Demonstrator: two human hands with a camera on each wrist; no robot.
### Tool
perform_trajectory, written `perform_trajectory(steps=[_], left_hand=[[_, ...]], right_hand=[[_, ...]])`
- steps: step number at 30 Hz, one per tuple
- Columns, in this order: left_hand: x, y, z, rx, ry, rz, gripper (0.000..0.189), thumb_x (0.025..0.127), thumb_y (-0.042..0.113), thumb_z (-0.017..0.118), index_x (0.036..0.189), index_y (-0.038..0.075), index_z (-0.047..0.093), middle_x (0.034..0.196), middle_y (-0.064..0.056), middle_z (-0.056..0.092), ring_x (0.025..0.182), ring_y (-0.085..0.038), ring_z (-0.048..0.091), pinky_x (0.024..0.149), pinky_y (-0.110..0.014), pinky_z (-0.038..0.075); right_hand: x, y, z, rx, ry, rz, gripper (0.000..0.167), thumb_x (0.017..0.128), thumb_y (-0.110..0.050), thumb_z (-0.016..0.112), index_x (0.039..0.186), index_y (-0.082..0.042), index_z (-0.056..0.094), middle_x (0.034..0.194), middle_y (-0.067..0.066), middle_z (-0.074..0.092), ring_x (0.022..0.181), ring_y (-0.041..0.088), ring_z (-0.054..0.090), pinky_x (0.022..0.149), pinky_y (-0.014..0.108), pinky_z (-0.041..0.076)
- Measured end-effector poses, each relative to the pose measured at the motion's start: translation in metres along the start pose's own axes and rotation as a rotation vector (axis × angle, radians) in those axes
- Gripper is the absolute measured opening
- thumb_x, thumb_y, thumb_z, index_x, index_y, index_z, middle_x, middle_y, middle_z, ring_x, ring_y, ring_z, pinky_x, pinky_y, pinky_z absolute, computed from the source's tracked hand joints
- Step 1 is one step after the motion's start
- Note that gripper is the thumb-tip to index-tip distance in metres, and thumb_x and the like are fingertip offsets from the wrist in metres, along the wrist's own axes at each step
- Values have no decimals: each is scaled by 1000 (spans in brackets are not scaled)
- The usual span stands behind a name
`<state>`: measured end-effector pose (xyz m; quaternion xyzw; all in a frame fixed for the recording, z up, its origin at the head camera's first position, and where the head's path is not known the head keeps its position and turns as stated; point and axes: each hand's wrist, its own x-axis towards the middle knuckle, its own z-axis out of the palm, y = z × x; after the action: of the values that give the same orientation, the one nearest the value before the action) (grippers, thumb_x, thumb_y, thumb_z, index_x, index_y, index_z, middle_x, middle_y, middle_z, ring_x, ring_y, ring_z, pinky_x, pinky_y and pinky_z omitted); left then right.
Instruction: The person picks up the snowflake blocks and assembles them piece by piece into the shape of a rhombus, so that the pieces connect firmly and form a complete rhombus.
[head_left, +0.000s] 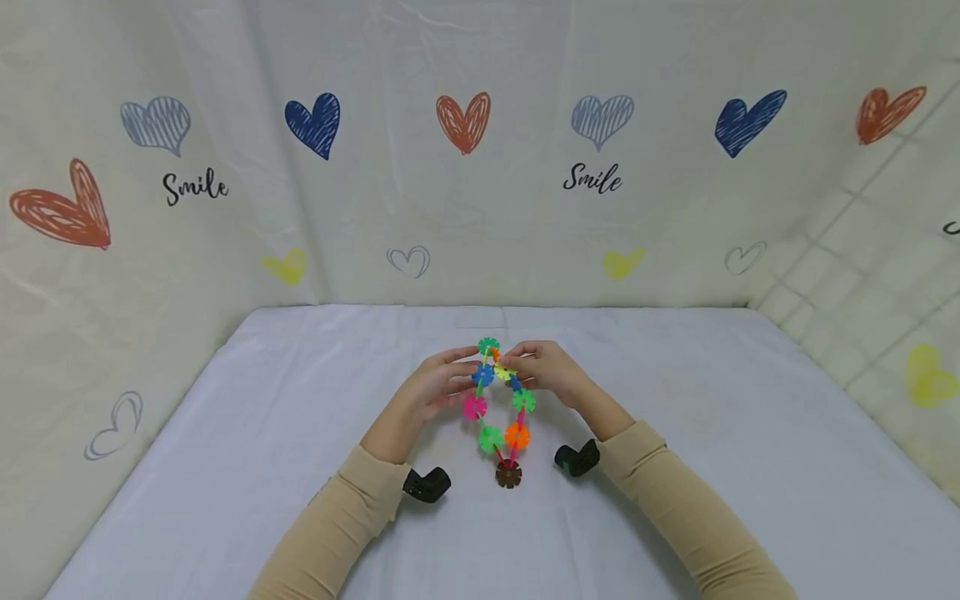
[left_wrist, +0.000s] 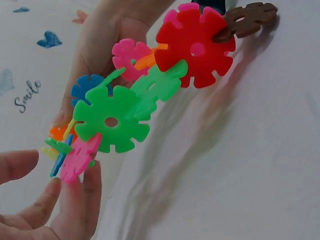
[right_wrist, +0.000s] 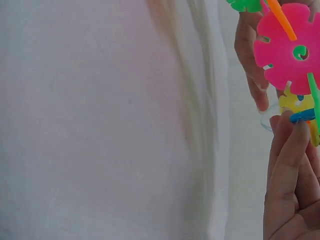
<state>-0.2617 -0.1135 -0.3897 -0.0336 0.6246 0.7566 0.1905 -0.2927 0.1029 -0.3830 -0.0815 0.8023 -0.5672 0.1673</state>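
Note:
A loop of notched plastic flower discs (head_left: 491,439), joined edge to edge in several colours, stands between both hands. My left hand (head_left: 435,383) holds its left side, fingers at the blue disc (head_left: 482,375) and the pink disc (head_left: 474,406). In the left wrist view, fingertips touch a pink disc (left_wrist: 80,157) low on the loop. From the other side my right hand (head_left: 551,371) grips the upper right part by the yellow disc (head_left: 504,370). The right wrist view has its fingertips pinching a blue disc (right_wrist: 302,115). A brown disc (head_left: 508,474) forms the near end.
White cloth covers the table (head_left: 225,467). Black wrist-worn pieces (head_left: 427,485) show beside both sleeves. Behind the table hangs a pale backdrop (head_left: 517,233) printed with hearts and the word Smile.

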Motion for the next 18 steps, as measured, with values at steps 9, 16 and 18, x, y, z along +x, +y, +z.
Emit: perform_trajectory(steps=[9, 16, 18], left_hand=[[-1, 2, -16, 254, -163, -83, 44, 99, 5, 61, 143, 2, 55, 107, -9, 70, 82, -16, 68, 76, -27, 58], [-2, 2, -17, 274, -191, -56, 39, 98, -3, 58, 138, -4, 57, 86, -7, 68, 70, -13, 66, 68, -19, 56], [-1, 1, -17, 261, -157, -60, 38, 99, -2, 59, 136, -3, 59, 86, -7, 68, 71, -13, 67, 69, -20, 56]], right_hand=[[5, 6, -10, 4, 39, 51, 24, 102, -26, 66, 108, -3, 71, 99, 3, 69, 86, 20, 59, 85, 33, 54], [6, 7, -13, 59, 24, 68, 27, 103, -25, 65, 114, 0, 70, 103, 4, 70, 86, 19, 61, 82, 29, 55], [6, 8, -14, 62, -5, 71, 33, 104, -25, 64, 123, 1, 68, 112, 6, 69, 92, 20, 63, 87, 33, 56]])
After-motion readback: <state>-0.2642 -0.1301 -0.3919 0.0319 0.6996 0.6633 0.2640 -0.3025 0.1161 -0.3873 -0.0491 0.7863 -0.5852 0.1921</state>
